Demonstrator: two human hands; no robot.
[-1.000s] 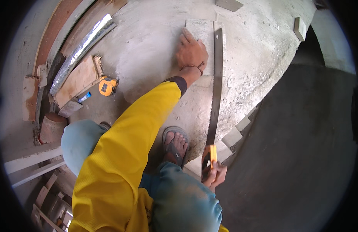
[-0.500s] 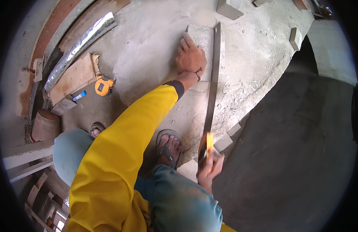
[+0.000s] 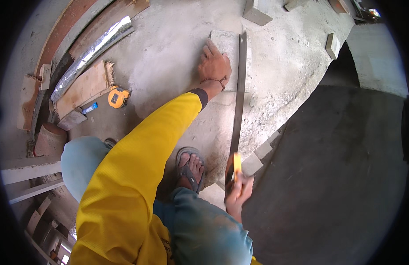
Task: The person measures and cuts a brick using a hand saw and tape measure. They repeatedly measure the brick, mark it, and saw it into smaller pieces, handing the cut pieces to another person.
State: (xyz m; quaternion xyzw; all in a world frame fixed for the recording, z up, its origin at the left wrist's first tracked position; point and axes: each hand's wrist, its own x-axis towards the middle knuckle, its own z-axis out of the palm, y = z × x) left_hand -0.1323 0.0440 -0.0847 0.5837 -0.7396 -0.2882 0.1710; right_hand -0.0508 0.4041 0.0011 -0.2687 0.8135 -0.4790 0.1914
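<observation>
On the dusty slab lies a pale, flat masonry block (image 3: 223, 39). My left hand (image 3: 214, 65), with a cord round its wrist, presses down on it, the thumb side toward the blade. A long handsaw (image 3: 239, 101) runs along the block's right side, its narrow tip pointing away from me. Its yellow-and-black handle (image 3: 237, 163) is in my right hand (image 3: 239, 192), closed round it and slightly blurred. Whether the teeth are in a cut cannot be made out.
A yellow tape measure (image 3: 118, 97) and a blue-capped tube (image 3: 90, 108) lie at left, beside a board (image 3: 85, 90) and a foil-wrapped strip (image 3: 91, 57). Block offcuts (image 3: 257, 12) sit at the back. The slab's broken edge drops to a dark floor (image 3: 332, 176) at right. My sandalled foot (image 3: 192, 168) is near the saw.
The handsaw has come slightly toward me along the block, with my right hand on its handle. My left hand stays on the block. The view has shifted a little.
</observation>
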